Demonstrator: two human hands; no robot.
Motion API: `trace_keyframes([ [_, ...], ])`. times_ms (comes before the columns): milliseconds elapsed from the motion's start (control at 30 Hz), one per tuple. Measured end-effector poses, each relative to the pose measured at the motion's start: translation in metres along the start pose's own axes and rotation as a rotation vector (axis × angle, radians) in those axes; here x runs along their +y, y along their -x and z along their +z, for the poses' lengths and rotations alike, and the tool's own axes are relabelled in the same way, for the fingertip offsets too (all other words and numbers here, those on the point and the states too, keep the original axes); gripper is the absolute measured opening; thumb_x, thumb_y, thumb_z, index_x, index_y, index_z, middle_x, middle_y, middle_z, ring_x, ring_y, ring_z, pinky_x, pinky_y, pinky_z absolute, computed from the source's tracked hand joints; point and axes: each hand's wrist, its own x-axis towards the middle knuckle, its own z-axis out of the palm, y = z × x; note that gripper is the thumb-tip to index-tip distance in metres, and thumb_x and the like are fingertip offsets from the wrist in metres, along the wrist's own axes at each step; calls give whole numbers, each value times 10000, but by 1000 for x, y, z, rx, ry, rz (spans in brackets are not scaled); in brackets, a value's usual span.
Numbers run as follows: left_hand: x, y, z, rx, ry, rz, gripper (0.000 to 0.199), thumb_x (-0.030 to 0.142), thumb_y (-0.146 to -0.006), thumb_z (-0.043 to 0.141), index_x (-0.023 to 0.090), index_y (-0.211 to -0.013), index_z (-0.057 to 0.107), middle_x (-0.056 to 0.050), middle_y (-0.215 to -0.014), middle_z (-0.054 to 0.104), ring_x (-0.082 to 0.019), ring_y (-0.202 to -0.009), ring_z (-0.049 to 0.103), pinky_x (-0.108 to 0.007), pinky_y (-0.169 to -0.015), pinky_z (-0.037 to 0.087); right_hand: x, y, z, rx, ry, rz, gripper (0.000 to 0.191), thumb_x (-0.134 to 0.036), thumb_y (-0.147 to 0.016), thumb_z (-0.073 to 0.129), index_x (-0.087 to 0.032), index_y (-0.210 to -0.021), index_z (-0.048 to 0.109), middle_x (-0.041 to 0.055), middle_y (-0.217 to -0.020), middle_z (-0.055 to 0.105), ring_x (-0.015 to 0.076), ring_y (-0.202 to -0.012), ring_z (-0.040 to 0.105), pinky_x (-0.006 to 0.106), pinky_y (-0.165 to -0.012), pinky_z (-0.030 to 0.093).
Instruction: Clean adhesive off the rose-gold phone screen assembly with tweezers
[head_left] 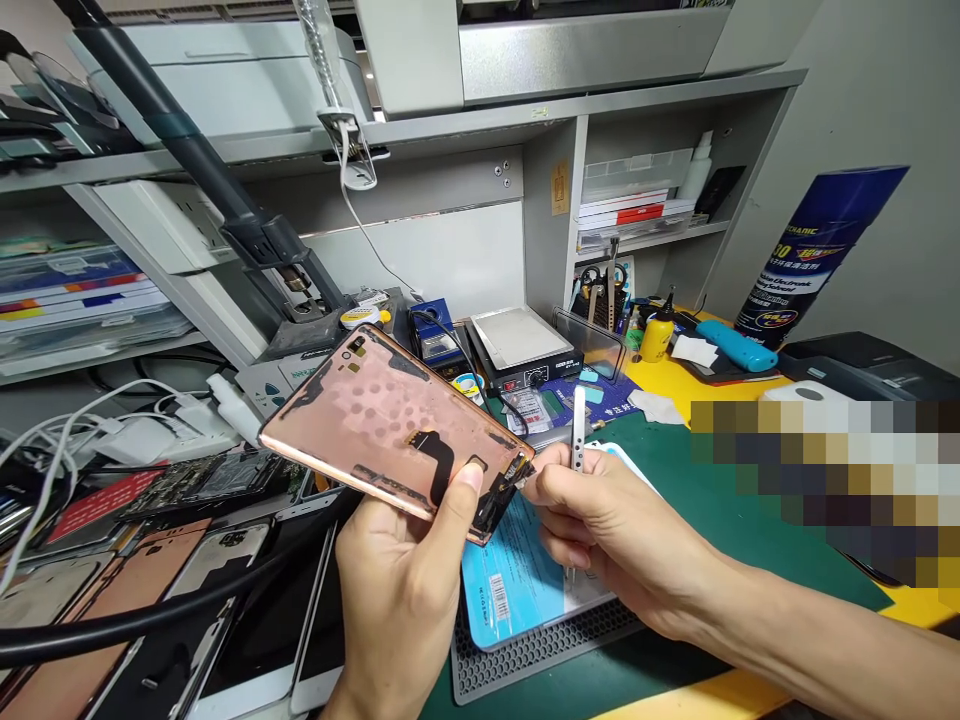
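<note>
At the lower left of the frame we see a crowded row of phone parts (142,580), with a black hose (75,645) crossing over them. In the middle we hold a copper-pink phone panel (390,430), tilted above the tabletop (697,697); faint round spots mark its dull face, dark ragged residue lines its borders, and a black ribbon lies near our thumb. Our left hand (405,590) clamps its lower edge. Our right hand (607,500) curls round upright tweezers (578,430), its fingertips at the panel's right corner; whether they pinch it we cannot tell. Beneath, a blue box (510,590) overlaps a grey honeycomb pad (540,650). Right of centre, the green mat (712,480) gives us open room.
</note>
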Motion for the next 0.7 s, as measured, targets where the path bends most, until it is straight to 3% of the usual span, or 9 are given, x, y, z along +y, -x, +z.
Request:
trace_keyframes([
  [333, 4, 1, 0, -12, -79, 71, 163, 256, -840, 759, 197, -984, 804, -29, -965, 797, -211, -948, 733, -237, -863, 576, 0, 4, 2, 8, 0, -29, 254, -172, -706, 590, -205, -653, 344, -80, -585, 247, 72, -519, 183, 200, -456, 227],
  [700, 14, 4, 3, 41, -271, 188, 97, 269, -833, 743, 216, -879, 810, -30, -963, 812, -218, -884, 751, -225, -800, 586, 1, 3, 1, -7, -39, -43, 264, -165, -718, 608, -206, -663, 353, -77, -600, 238, 78, -527, 163, 204, -459, 224],
])
